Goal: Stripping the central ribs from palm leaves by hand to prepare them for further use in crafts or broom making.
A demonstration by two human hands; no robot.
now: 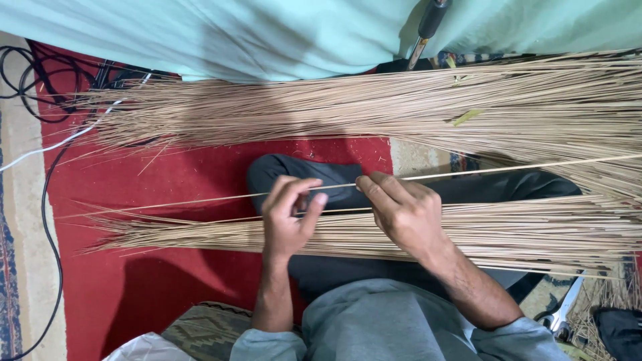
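A single thin stick (468, 172) runs across the lap, pinched by the left hand (289, 217) and right hand (401, 210), fingers closed on it. Bent too hard it could snap, or slip into the stick bundle (535, 230) below.
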